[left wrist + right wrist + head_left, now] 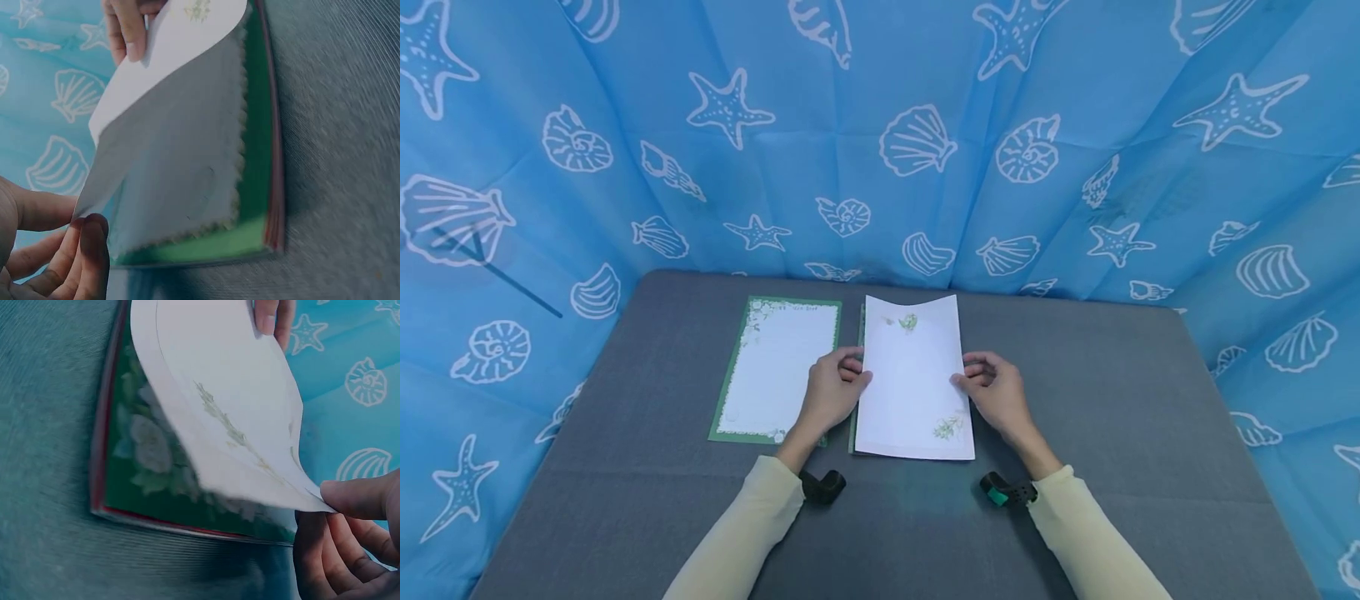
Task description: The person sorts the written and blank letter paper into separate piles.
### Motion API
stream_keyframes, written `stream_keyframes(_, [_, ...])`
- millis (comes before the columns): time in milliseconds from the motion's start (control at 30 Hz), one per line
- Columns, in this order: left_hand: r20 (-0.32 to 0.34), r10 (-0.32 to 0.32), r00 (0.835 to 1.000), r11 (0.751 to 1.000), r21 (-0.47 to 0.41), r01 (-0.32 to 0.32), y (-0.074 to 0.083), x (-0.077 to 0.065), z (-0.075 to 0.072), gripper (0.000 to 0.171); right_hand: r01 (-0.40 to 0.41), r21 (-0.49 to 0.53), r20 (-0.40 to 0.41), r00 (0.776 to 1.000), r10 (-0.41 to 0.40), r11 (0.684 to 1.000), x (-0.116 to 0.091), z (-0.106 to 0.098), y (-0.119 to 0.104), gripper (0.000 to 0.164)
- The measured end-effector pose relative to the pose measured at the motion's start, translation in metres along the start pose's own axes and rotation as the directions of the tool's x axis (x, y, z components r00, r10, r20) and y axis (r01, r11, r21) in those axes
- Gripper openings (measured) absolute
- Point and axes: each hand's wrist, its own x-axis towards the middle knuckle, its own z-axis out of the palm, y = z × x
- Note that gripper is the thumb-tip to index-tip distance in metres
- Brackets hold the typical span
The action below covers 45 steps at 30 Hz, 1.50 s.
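A white sheet of paper (913,379) with small green leaf prints is raised and slightly bowed near the table's middle. My left hand (831,392) pinches its left edge between thumb and fingers, and my right hand (1000,396) pinches the right edge. Under the sheet lies a stack of green-bordered paper (257,137), its top page showing a scalloped pale panel in the left wrist view. White flowers on the green border of this stack (150,444) appear in the right wrist view. Most of the stack is hidden from the head view.
A green-bordered sheet (778,367) with a white middle lies flat to the left, partly behind my left hand. Grey cloth covers the table (1112,433). A blue curtain (850,167) with shells and starfish hangs along the far edge and sides.
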Motion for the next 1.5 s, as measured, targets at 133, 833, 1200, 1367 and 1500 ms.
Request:
stream_keyframes(133, [0.002, 0.009, 1.0, 0.999, -0.043, -0.009, 0.005, 0.001, 0.0, 0.035, -0.024, 0.028, -0.011, 1.0, 0.024, 0.999, 0.001, -0.009, -0.003, 0.031])
stream_keyframes(833, [0.094, -0.068, 0.993, 0.979, -0.185, 0.084, 0.043, 0.021, 0.059, 0.029, -0.096, 0.017, -0.059, 0.994, 0.096, 0.995, -0.005, -0.086, 0.014, 0.041])
stream_keyframes(1200, [0.103, -0.116, 0.988, 0.989, -0.076, 0.124, 0.061, 0.028, 0.106, 0.028, -0.174, -0.049, -0.136, 0.977, 0.166, 0.984, -0.006, -0.119, 0.035, 0.042])
stream_keyframes(1367, [0.12, -0.123, 0.985, 0.99, -0.051, 0.13, 0.067, 0.028, 0.123, 0.028, -0.184, -0.077, -0.151, 0.974, 0.171, 0.98, -0.006, -0.13, 0.046, 0.041])
stream_keyframes(1500, [0.125, -0.125, 0.984, 0.99, -0.048, 0.132, 0.071, 0.027, 0.133, 0.027, -0.184, -0.118, -0.152, 0.974, 0.165, 0.976, -0.007, -0.138, 0.052, 0.041])
